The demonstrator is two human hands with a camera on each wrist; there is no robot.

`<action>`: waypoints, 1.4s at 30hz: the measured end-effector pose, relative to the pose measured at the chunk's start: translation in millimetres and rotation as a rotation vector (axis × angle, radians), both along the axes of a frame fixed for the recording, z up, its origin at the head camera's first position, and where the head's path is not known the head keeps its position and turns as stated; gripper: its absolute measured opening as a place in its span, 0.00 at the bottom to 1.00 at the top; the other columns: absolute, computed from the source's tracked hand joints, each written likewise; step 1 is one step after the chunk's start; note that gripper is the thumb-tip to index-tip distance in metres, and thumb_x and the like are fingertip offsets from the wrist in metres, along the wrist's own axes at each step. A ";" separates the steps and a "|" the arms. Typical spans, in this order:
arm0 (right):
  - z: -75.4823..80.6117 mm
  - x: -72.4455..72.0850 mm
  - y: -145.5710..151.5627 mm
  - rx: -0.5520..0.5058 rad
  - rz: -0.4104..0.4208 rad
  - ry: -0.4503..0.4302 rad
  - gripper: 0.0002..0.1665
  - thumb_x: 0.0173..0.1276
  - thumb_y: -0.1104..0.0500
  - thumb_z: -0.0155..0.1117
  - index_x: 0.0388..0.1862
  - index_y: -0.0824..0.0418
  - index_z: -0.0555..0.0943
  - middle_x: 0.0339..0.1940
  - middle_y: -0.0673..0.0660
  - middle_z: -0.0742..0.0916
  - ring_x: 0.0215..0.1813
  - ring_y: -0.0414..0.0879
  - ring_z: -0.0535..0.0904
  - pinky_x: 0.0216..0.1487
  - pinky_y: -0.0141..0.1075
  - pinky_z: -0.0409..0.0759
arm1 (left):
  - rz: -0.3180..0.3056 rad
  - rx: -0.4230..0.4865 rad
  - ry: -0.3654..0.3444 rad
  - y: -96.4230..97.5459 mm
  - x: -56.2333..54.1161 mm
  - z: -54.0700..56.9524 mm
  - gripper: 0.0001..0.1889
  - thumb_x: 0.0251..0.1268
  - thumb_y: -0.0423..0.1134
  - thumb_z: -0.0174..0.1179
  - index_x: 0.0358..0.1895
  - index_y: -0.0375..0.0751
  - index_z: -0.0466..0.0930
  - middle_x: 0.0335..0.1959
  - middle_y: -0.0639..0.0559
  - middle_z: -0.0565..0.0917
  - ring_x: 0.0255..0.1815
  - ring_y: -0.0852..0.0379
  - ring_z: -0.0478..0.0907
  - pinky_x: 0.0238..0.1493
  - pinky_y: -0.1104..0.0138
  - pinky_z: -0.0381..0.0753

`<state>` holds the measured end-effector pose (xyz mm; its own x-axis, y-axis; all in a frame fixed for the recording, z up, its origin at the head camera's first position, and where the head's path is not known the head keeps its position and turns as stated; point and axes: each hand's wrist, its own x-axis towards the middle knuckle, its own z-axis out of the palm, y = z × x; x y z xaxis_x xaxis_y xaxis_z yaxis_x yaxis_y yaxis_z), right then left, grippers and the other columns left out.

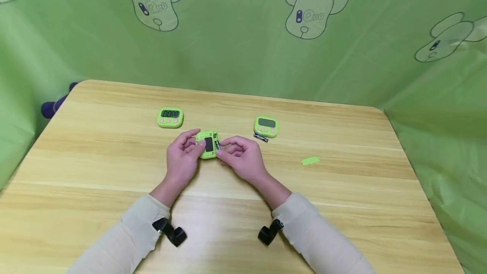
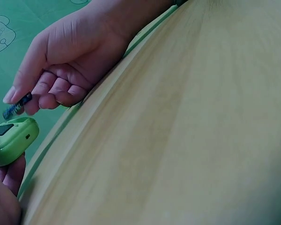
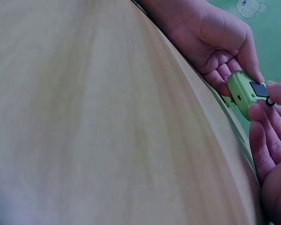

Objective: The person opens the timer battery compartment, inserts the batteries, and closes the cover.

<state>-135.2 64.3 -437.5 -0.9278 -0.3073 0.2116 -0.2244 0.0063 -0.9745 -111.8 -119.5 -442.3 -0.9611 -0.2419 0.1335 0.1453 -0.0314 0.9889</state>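
My left hand grips a green digital timer with its back turned up, the thumb lying across it. A dark rectangle and an uncovered battery slot show on that back. In my right hand a small dark cylindrical battery is pinched between thumb and fingers, right at the slot's side of the timer. From the left wrist, the battery appears tilted just above the timer's edge. The right wrist view shows the battery's round end close against the timer.
A second green timer with digits on its screen lies at the back left. Another timer, its screen blank, lies back right with a loose battery against its front edge. A small green cover lies farther right on the wooden table.
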 end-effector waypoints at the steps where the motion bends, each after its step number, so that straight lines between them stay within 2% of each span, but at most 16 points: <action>1: 0.8 0.3 -1.0 0.012 0.003 0.002 0.13 0.60 0.71 0.74 0.43 0.73 0.83 0.27 0.63 0.87 0.26 0.60 0.84 0.28 0.40 0.86 | -0.001 -0.006 0.004 -0.1 -0.3 -0.2 0.19 0.63 0.22 0.64 0.58 0.27 0.78 0.34 0.39 0.81 0.26 0.64 0.71 0.26 0.77 0.72; 7: 15.1 5.8 -6.6 0.004 0.022 0.030 0.09 0.62 0.75 0.69 0.42 0.79 0.83 0.27 0.68 0.87 0.26 0.71 0.82 0.29 0.51 0.85 | 0.014 -0.023 0.028 -0.9 -0.5 -0.4 0.17 0.62 0.22 0.64 0.55 0.29 0.80 0.33 0.37 0.82 0.26 0.63 0.71 0.25 0.77 0.72; 10: 26.4 11.4 -7.8 0.067 0.016 0.087 0.08 0.61 0.75 0.70 0.40 0.77 0.85 0.31 0.67 0.88 0.28 0.66 0.84 0.30 0.47 0.86 | 0.020 -0.021 0.022 -1.1 -0.6 -0.9 0.18 0.62 0.22 0.64 0.56 0.28 0.80 0.33 0.38 0.82 0.26 0.63 0.71 0.25 0.77 0.72; 15: 31.8 14.9 -6.6 0.178 0.038 0.159 0.13 0.60 0.75 0.72 0.45 0.75 0.85 0.39 0.66 0.88 0.34 0.57 0.86 0.35 0.42 0.86 | 0.035 -0.032 0.008 -1.4 -0.5 -1.2 0.18 0.63 0.23 0.63 0.57 0.28 0.79 0.34 0.38 0.83 0.26 0.64 0.72 0.26 0.78 0.72; 19: 28.2 9.3 -6.1 0.214 0.020 0.243 0.11 0.61 0.75 0.70 0.44 0.74 0.86 0.37 0.66 0.88 0.35 0.54 0.85 0.37 0.37 0.85 | 0.015 -0.067 -0.012 -1.4 0.8 0.1 0.18 0.64 0.22 0.62 0.57 0.28 0.80 0.35 0.37 0.83 0.26 0.63 0.75 0.27 0.77 0.76; 24: 7.8 -11.9 -4.5 0.196 -0.076 0.346 0.07 0.61 0.74 0.71 0.38 0.70 0.89 0.32 0.61 0.87 0.34 0.51 0.82 0.37 0.32 0.83 | -0.025 -0.127 -0.027 0.8 3.3 2.6 0.16 0.65 0.23 0.62 0.56 0.29 0.81 0.34 0.38 0.83 0.25 0.62 0.75 0.27 0.76 0.77; 28: -3.7 -19.0 -2.2 0.227 -0.085 0.375 0.07 0.62 0.70 0.72 0.40 0.65 0.90 0.34 0.57 0.87 0.35 0.46 0.81 0.35 0.32 0.82 | -0.003 -0.121 -0.041 2.6 3.2 3.5 0.16 0.65 0.24 0.63 0.56 0.29 0.82 0.36 0.37 0.84 0.28 0.62 0.77 0.30 0.75 0.79; 33: -3.3 -15.2 -1.1 0.271 -0.037 0.352 0.12 0.65 0.66 0.71 0.48 0.61 0.89 0.38 0.54 0.87 0.35 0.44 0.80 0.34 0.34 0.81 | 0.021 -0.093 -0.056 2.8 2.8 3.6 0.17 0.64 0.23 0.63 0.57 0.29 0.81 0.38 0.36 0.85 0.31 0.60 0.80 0.34 0.73 0.82; 38: -1.8 -10.5 0.0 0.255 0.065 0.318 0.23 0.60 0.65 0.75 0.55 0.66 0.84 0.43 0.60 0.85 0.37 0.53 0.81 0.36 0.41 0.85 | 0.038 -0.058 -0.069 1.5 2.1 2.4 0.17 0.65 0.23 0.63 0.57 0.29 0.81 0.38 0.35 0.85 0.32 0.60 0.81 0.36 0.73 0.83; 42: -3.0 -10.3 0.6 0.271 0.072 0.334 0.25 0.60 0.64 0.77 0.57 0.66 0.83 0.48 0.61 0.85 0.39 0.52 0.82 0.36 0.40 0.85 | 0.033 -0.041 -0.081 1.3 1.7 1.7 0.17 0.64 0.22 0.63 0.56 0.30 0.82 0.37 0.36 0.85 0.31 0.60 0.80 0.35 0.74 0.82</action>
<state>-145.5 64.9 -440.5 -0.7965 -0.4543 0.3991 -0.5359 0.2245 -0.8139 -110.1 -118.2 -440.6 -0.9607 -0.2696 0.0660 0.0649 0.0131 0.9978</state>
